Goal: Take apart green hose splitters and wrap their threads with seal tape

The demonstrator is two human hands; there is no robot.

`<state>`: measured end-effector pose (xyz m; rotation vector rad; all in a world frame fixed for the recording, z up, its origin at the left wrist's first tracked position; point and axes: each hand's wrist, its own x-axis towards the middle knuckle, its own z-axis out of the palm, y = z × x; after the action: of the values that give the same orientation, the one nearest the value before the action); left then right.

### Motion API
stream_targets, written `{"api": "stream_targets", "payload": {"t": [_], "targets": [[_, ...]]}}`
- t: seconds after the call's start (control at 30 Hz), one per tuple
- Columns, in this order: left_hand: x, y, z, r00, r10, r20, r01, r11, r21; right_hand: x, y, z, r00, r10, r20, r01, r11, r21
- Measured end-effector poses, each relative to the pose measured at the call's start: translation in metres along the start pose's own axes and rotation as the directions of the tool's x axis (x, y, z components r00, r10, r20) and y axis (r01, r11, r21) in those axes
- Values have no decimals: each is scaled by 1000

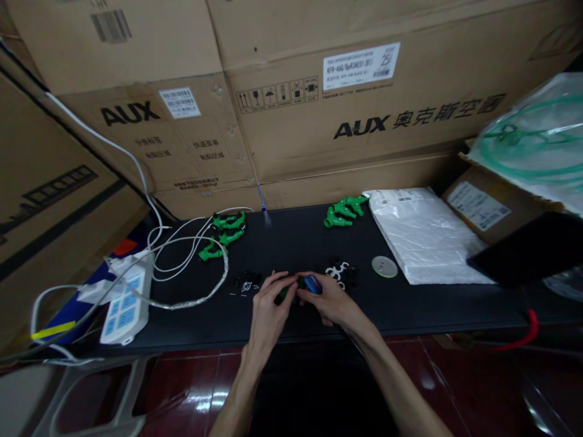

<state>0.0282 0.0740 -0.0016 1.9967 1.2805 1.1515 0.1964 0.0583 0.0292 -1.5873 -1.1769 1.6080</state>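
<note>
Left hand (pixel 268 297): fingers pinched closed on a green piece (pixel 282 295).
Right hand (pixel 332 298): curled around a blue handle (pixel 313 284).
White pieces (pixel 336 272): beside right hand, on black table (pixel 286 243).

Head-worn view, forward-down over black table (pixel 286 240)

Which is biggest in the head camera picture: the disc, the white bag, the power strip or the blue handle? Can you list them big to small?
1. White bag
2. Power strip
3. Disc
4. Blue handle, counting only the part that shows
</note>
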Motion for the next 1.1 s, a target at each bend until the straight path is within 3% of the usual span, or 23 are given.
{"api": "stream_targets", "payload": {"t": [0.2,0.4,0.53,0.6,0.83,1.0,1.1], "targets": [[4,8,0,997,-75,9,75,996,-57,11,8,5,998,66,-19,-66,998,-22],[5,15,-8,988,-155,-21,148,971,-185,-4,0,4,994,-63,-92,68,996,55],[1,21,-10,961,-274,36,258,843,-472,-14,-9,10,988,-135,-75,145,979,143],[0,22,-11,957,-288,41,264,803,-534,-15,-12,14,983,-166,-77,177,970,167],[-8,16,-38,989,-148,6,145,961,-237,-14,-15,20,980,-200,-14,199,968,155],[-23,13,-55,995,-94,42,98,989,-108,-13,-20,31,985,-164,58,160,985,64],[-32,12,-58,987,-142,78,148,987,-66,-11,-24,38,986,-146,81,148,989,-10]]}}
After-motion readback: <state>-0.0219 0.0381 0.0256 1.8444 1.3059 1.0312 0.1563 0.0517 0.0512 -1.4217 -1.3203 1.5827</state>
